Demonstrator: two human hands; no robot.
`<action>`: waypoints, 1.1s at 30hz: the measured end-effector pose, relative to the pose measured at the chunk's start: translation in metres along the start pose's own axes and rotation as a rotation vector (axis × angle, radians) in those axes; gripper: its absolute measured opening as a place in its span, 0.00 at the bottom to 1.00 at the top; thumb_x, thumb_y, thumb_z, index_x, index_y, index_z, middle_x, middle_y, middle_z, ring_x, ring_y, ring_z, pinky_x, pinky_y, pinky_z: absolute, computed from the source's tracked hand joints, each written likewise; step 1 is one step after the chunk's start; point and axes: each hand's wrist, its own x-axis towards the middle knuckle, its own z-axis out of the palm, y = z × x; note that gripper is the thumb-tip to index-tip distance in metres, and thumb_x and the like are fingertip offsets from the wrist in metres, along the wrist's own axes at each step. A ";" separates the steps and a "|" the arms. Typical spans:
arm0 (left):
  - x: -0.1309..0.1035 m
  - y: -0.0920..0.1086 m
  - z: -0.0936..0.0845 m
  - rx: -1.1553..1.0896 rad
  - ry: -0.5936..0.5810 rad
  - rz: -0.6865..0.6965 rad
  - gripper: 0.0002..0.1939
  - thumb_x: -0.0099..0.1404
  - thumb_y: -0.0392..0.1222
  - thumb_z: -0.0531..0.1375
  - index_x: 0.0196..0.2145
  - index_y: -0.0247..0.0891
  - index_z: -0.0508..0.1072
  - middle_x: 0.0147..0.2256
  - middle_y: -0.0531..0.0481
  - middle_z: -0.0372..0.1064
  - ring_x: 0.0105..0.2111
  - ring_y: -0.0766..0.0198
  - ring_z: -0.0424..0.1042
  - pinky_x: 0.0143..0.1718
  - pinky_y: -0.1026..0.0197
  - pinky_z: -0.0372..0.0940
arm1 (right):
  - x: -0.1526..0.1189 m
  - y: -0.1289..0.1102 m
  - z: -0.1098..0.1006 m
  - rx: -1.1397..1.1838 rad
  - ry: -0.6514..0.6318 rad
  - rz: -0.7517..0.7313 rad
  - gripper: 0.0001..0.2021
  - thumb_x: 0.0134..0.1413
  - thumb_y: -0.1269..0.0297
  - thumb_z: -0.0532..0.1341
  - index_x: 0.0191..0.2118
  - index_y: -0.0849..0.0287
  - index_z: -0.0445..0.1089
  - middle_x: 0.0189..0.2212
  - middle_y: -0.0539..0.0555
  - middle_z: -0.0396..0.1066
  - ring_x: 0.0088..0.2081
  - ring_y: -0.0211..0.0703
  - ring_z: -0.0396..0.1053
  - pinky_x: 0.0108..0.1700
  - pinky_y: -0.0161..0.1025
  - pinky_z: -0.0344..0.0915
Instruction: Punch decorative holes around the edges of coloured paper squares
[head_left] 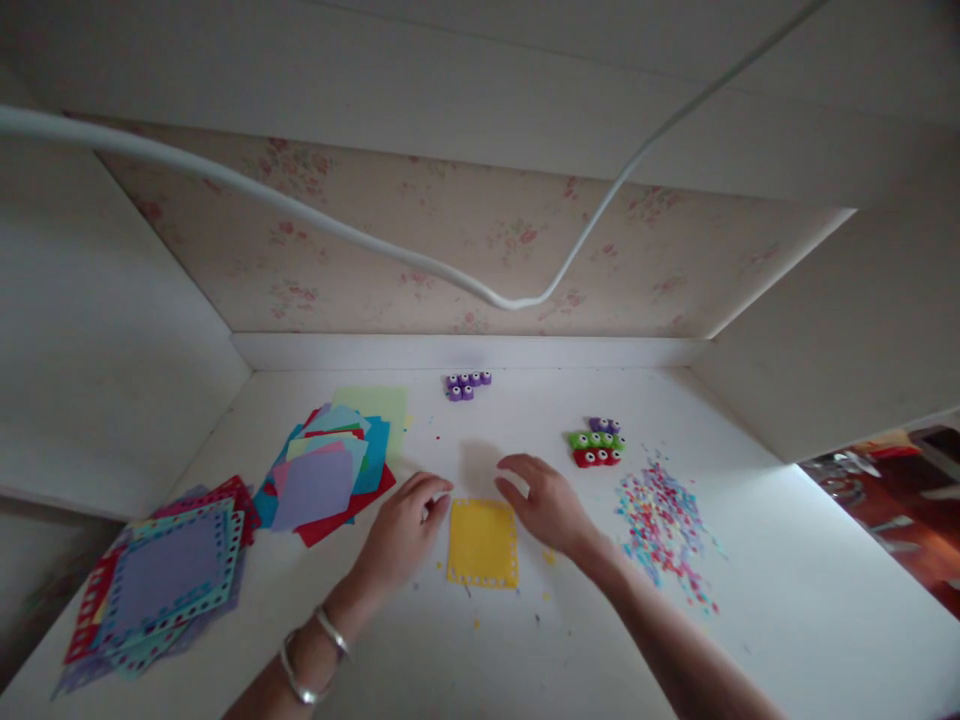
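A square of yellow paper (483, 545) lies flat on the white table, with small punched holes along its edges. My left hand (405, 525) is beside its upper left corner, fingers curved and slightly apart from the thumb, with nothing visible in them. Over by the upper right corner, my right hand (544, 498) is open, a gap showing between thumb and fingers. Whether either hand touches the paper is hard to make out. Purple craft punches (465, 385) stand beyond the hands, and more punches in green and red (597, 443) are to the right.
Plain coloured paper sheets (319, 485) are piled at left, beside a stack of hole-edged sheets (169, 570). Paper confetti (666, 520) is heaped at right. A white cable (360, 238) hangs across the view. Panels enclose both sides, with a wall behind.
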 end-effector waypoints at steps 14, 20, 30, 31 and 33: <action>0.153 -0.045 0.019 0.367 -0.080 0.115 0.31 0.63 0.20 0.48 0.61 0.37 0.65 0.61 0.42 0.63 0.57 0.55 0.64 0.57 0.52 0.62 | -0.096 -0.007 0.060 -0.046 0.142 0.066 0.20 0.62 0.54 0.59 0.58 0.52 0.68 0.63 0.60 0.61 0.63 0.60 0.60 0.62 0.61 0.62; 0.136 -0.050 0.002 0.389 -0.124 0.087 0.17 0.66 0.25 0.51 0.45 0.37 0.74 0.47 0.41 0.70 0.47 0.56 0.70 0.51 0.55 0.64 | -0.093 -0.012 0.048 0.397 0.156 0.316 0.19 0.62 0.53 0.59 0.57 0.49 0.68 0.46 0.56 0.77 0.44 0.52 0.77 0.45 0.48 0.77; 0.034 -0.043 -0.018 0.216 -0.145 0.050 0.10 0.66 0.33 0.59 0.44 0.40 0.75 0.44 0.46 0.75 0.47 0.56 0.73 0.52 0.55 0.66 | -0.079 -0.020 0.040 1.033 0.117 0.624 0.26 0.52 0.46 0.66 0.53 0.55 0.70 0.44 0.56 0.76 0.34 0.46 0.76 0.27 0.39 0.76; 0.020 -0.041 -0.016 0.192 -0.138 0.038 0.11 0.66 0.33 0.59 0.45 0.41 0.74 0.45 0.47 0.75 0.47 0.56 0.73 0.52 0.55 0.66 | -0.079 -0.019 0.041 1.038 0.106 0.622 0.24 0.51 0.46 0.67 0.49 0.55 0.72 0.44 0.56 0.76 0.35 0.47 0.76 0.29 0.40 0.76; -0.004 -0.036 -0.011 0.142 -0.114 0.010 0.12 0.66 0.32 0.60 0.46 0.42 0.74 0.46 0.47 0.75 0.48 0.57 0.74 0.53 0.55 0.66 | -0.079 -0.019 0.044 1.045 0.106 0.605 0.22 0.51 0.47 0.67 0.47 0.55 0.74 0.44 0.56 0.77 0.37 0.48 0.77 0.34 0.42 0.77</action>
